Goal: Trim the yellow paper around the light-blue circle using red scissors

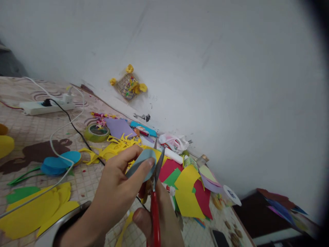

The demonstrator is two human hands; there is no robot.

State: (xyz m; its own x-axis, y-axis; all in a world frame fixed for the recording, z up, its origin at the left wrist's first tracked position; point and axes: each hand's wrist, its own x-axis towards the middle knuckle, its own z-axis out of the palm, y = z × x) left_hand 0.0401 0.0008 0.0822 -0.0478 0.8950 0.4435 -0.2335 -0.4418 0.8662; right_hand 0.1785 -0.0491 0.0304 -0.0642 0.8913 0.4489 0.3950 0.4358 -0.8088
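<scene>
My left hand (117,185) pinches a light blue paper piece (142,161) with a rounded edge, the thumb lying on its face. My right hand (166,219) is closed around red-handled scissors (155,212), whose blades stand apart and point upward. They are right beside the paper's right edge; whether they touch it I cannot tell. Part of the right hand's fingers is hidden behind the scissors and my left hand. To the left lie blue paper petals (58,164) with a green stem, and stacked yellow paper petals (38,209).
Yellow scraps (115,151) and a tape roll (96,132) lie behind my hands. A white power strip (46,105) trails cables across the left side. Coloured paper sheets (189,195) and a phone (219,237) are at right. A wall (218,85) rises behind the table.
</scene>
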